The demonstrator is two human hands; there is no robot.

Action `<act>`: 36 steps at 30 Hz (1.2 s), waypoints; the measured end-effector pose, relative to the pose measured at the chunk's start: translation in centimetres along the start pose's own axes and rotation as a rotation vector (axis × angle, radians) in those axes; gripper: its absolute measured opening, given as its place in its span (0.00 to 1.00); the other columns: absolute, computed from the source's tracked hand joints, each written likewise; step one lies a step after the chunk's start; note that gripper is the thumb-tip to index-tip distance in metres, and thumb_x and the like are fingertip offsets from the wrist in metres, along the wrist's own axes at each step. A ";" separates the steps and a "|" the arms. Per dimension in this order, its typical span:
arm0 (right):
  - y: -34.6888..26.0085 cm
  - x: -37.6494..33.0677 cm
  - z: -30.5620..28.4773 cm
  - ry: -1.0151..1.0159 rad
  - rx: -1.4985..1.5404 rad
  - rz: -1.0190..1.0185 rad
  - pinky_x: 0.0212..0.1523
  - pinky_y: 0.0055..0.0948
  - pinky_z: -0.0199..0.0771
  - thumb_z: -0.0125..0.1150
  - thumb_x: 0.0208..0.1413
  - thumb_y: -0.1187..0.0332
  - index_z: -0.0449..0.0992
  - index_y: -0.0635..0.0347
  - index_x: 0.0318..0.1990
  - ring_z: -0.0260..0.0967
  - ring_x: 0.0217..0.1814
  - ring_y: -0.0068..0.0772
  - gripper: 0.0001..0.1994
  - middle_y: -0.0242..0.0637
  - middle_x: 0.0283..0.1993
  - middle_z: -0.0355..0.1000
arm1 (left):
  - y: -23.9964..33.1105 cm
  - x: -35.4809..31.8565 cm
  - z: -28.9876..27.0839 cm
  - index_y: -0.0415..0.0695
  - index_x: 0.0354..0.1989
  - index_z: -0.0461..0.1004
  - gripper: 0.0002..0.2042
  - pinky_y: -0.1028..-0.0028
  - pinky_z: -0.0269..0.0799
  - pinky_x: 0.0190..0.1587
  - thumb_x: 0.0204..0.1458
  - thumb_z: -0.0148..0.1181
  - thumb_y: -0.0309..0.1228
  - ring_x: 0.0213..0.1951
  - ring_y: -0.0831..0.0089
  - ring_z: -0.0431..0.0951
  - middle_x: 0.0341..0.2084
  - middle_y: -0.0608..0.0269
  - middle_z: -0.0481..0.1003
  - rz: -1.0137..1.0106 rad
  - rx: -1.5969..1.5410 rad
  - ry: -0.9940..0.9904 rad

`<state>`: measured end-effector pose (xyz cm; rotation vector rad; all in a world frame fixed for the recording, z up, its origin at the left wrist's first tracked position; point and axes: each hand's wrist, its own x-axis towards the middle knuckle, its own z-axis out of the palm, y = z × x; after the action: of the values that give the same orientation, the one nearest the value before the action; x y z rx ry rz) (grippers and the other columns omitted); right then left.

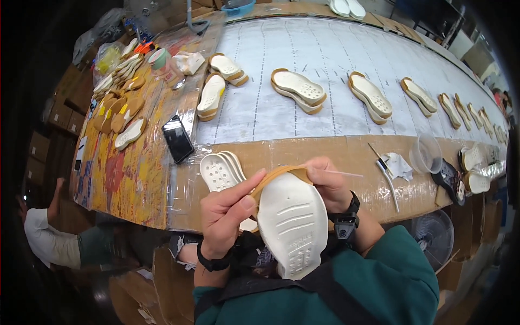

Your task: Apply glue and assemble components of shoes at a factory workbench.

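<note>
A white shoe sole (292,225) with a tan rim stands upright in front of my chest, tread side toward me. My left hand (227,214) grips its left edge, thumb pressed on the tan rim near the toe. My right hand (327,184) holds the right edge at the toe and also pinches a thin white stick that points right. Just behind my left hand lies a short stack of white soles (221,171) on the brown table edge.
Pairs of tan-rimmed soles (299,89) lie in a row on the pale belt (325,49). A black phone (177,138), a clear cup (426,154), a brush (389,172) and a rag lie on the table edge. More soles are piled at left (116,97). Another person (46,238) sits lower left.
</note>
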<state>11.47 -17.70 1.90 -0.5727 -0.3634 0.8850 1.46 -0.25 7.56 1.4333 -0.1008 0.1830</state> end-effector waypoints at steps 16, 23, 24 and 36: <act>-4.2 -3.9 4.8 0.083 -0.928 -0.252 0.27 0.19 0.66 0.51 0.51 0.66 0.71 0.66 0.41 0.65 0.23 0.18 0.14 0.36 0.23 0.70 | -4.3 -0.4 0.6 0.29 0.47 0.63 0.20 0.75 0.66 0.44 0.47 0.53 0.31 0.38 0.70 0.73 0.37 0.51 0.71 0.003 -0.451 0.046; -2.6 -5.5 2.0 0.222 -1.191 -0.726 0.27 0.29 0.65 0.46 0.51 0.64 0.69 0.66 0.39 0.64 0.25 0.32 0.15 0.40 0.27 0.67 | -1.4 -1.1 1.4 0.32 0.49 0.62 0.17 0.84 0.68 0.31 0.50 0.47 0.23 0.28 0.82 0.71 0.32 0.60 0.72 -0.087 -0.049 0.196; -2.9 -5.6 2.3 0.069 -1.370 -0.809 0.25 0.29 0.65 0.48 0.50 0.64 0.70 0.65 0.37 0.64 0.24 0.34 0.13 0.40 0.27 0.68 | -1.2 -1.1 1.6 0.33 0.49 0.62 0.17 0.84 0.68 0.32 0.50 0.47 0.23 0.28 0.82 0.70 0.32 0.60 0.72 -0.096 0.026 0.194; -1.8 -4.4 6.3 0.012 -1.533 -0.702 0.24 0.26 0.67 0.56 0.44 0.71 0.73 0.60 0.28 0.67 0.27 0.35 0.04 0.36 0.26 0.68 | 0.0 -1.9 2.5 0.36 0.50 0.63 0.17 0.85 0.66 0.31 0.51 0.48 0.25 0.28 0.85 0.68 0.29 0.67 0.70 -0.158 0.086 0.152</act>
<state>6.75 -20.18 7.71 -1.6977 -1.1546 -0.2472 -0.31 -2.81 7.51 1.5013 0.1457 0.1675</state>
